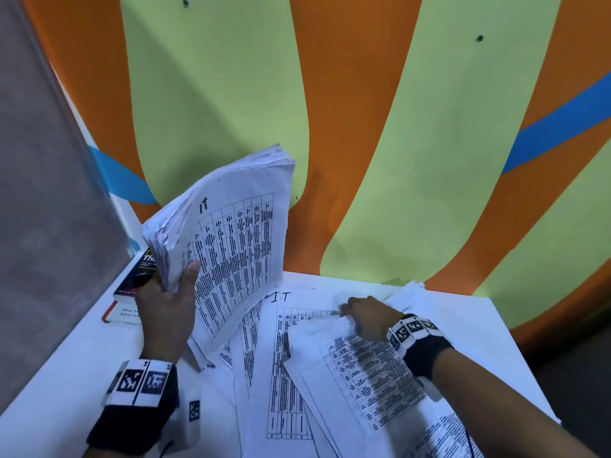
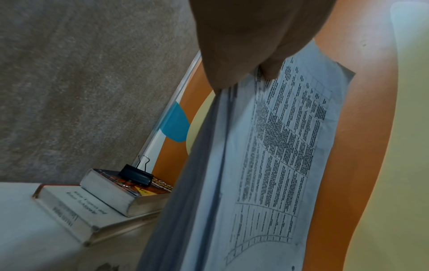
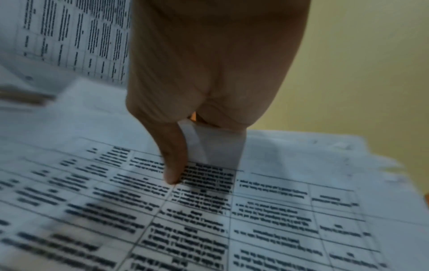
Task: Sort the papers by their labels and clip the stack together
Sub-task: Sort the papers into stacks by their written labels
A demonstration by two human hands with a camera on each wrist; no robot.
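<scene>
White table (image 1: 49, 375), scattered papers (image 1: 281, 375), orange-green wall (image 1: 363, 127), 2 books (image 2: 97, 205)

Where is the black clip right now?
The black binder clip sits on top of the upper book of two stacked at the table's far left corner, left of the paper stack in the left hand; the left wrist view shows it.

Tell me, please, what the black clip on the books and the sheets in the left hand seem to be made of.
Binder clip: apparently black-coated metal with bare wire handles; the loops glint silver, the body has a dull sheen.
Sheets in the left hand: thin matte white printer paper; they bend and fan at the edges, with black printed tables.
</scene>
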